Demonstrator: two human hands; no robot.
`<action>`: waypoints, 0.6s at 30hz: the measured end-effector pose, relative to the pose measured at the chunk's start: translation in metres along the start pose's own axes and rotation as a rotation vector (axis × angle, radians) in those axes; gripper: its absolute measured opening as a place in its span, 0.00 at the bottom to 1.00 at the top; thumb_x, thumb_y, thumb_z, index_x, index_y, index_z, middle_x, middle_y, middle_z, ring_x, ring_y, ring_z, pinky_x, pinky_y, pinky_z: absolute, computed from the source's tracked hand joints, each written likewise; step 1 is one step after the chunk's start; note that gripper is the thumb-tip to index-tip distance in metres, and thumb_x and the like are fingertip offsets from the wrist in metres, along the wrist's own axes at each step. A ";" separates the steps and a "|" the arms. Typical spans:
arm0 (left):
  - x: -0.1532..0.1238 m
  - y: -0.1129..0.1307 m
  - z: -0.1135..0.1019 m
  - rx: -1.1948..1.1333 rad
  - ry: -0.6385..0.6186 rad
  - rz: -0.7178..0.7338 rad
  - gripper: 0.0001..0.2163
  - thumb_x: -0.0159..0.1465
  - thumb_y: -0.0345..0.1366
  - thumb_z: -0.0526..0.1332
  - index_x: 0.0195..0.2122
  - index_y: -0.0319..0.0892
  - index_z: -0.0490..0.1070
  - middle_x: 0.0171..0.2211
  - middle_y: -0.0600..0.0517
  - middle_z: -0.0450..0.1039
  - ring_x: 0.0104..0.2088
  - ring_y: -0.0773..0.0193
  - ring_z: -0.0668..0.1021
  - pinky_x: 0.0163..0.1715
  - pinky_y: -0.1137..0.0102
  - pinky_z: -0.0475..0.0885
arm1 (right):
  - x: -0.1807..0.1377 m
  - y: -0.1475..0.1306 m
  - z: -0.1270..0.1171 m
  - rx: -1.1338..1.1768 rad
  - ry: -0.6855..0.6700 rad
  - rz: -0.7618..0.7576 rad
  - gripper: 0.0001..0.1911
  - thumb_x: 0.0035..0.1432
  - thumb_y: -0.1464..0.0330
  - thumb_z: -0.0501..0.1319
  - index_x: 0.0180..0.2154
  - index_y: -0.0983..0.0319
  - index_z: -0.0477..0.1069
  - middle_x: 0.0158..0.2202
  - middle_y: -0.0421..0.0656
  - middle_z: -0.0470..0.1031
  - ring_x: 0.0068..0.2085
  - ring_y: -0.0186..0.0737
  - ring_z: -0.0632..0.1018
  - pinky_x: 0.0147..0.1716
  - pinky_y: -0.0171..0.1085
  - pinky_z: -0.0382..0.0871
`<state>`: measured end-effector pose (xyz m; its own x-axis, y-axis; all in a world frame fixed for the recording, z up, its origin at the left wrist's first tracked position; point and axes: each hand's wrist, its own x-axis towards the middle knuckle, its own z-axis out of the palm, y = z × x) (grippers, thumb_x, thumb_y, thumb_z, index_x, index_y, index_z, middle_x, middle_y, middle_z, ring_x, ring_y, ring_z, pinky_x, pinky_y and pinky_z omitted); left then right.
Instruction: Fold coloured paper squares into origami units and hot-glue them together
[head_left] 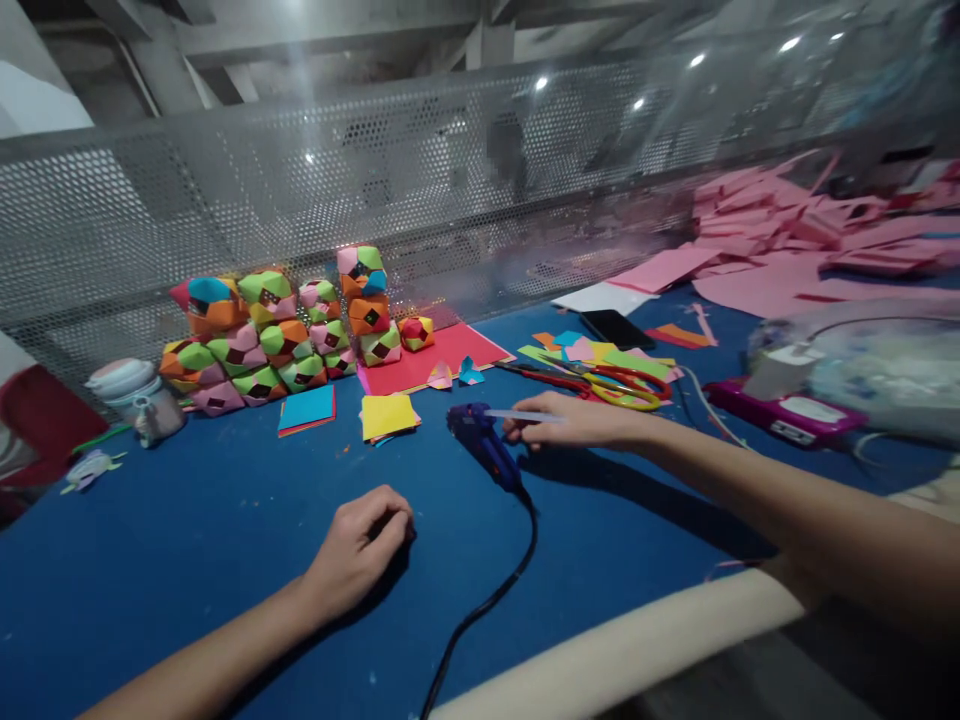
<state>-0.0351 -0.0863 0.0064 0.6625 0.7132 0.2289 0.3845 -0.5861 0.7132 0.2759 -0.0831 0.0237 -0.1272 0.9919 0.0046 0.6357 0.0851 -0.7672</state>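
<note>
A dark blue hot glue gun [491, 448] lies on the blue table, with a pale glue stick [517, 414] poking out to the right and a black cord running towards me. My right hand [566, 420] is just right of it, behind the stick's end, fingers loosely bent and a little apart; whether they touch the gun I cannot tell. My left hand [367, 545] rests on the table in a loose fist, nothing showing in it. Beyond it are a yellow paper stack [390, 416] and a blue-topped paper stack [307, 408]. Small folded papers [471, 371] lie behind the gun.
Stacked colourful paper balls [259, 340] stand along the perforated metal screen [420, 190]. Scissors [622, 388], paper scraps and a black phone [616, 330] lie back right. Farther right are a purple power strip [787, 412] and piled pink sheets [780, 220]. A white jar [139, 395] stands left.
</note>
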 end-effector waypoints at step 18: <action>-0.105 0.026 0.018 0.503 -0.210 0.406 0.09 0.61 0.26 0.50 0.39 0.43 0.64 0.31 0.48 0.69 0.29 0.63 0.70 0.28 0.68 0.67 | -0.007 -0.068 0.064 -0.192 0.052 -0.121 0.14 0.49 0.63 0.59 0.18 0.62 0.61 0.16 0.35 0.58 0.20 0.29 0.59 0.19 0.32 0.51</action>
<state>-0.0830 -0.1830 -0.0111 0.9088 0.3385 0.2439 0.2972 -0.9355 0.1910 0.1848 -0.1024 0.0348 -0.1750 0.9764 0.1266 0.7521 0.2156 -0.6228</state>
